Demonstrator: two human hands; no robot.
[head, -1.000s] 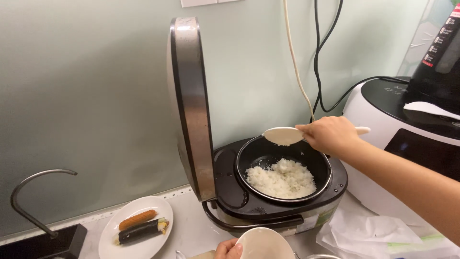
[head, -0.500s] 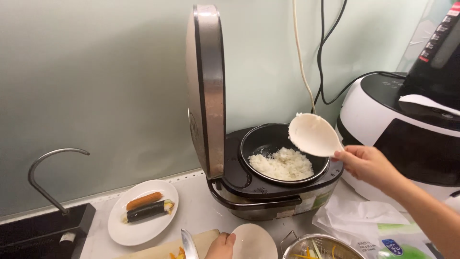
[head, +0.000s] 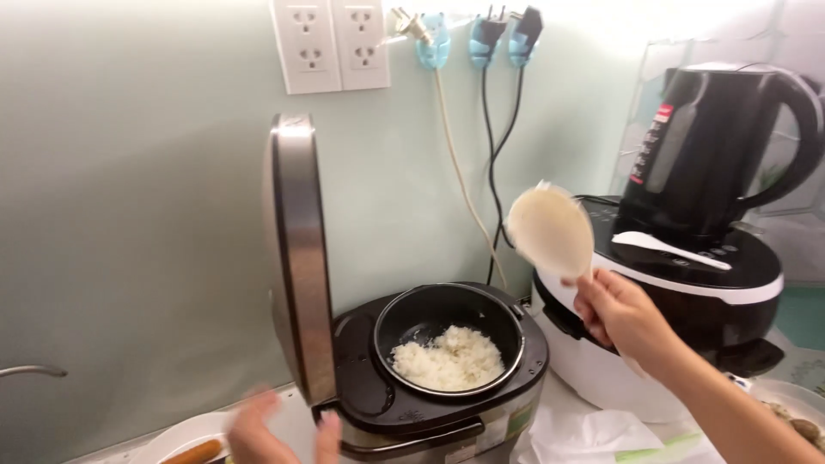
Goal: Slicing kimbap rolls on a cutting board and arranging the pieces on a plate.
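The right hand point(head: 620, 316) is raised beside an open rice cooker point(head: 430, 387), its fingers closed around the handle of a white rice paddle point(head: 550, 230). The paddle's broad, rounded blade stands upright directly above the hand, its flat face turned toward the camera, and the short handle disappears into the grip below it. Below and to the left of this hand lies the cooker's dark inner pot point(head: 449, 331), holding a low mound of cooked white rice point(head: 447, 359) that covers only part of the bottom. The cooker's lid point(head: 301, 258) is swung fully up, standing on edge at the far left of the pot, well apart from the paddle. Just behind the right hand, to its right, sits a second white-and-black appliance point(head: 687, 309) with a white spoon-like utensil point(head: 670, 249) lying on its top; a black electric kettle point(head: 722, 146) stands above and behind it. The left hand point(head: 279, 425) is low at the bottom edge of the view, blurred, fingers spread open and holding nothing, just in front of the cooker's lower left corner. Beside that hand, further left, a white plate point(head: 176, 434) carries a sausage point(head: 193, 451). Wall sockets point(head: 331, 43) and hanging plugs point(head: 481, 34) lie high above both hands.
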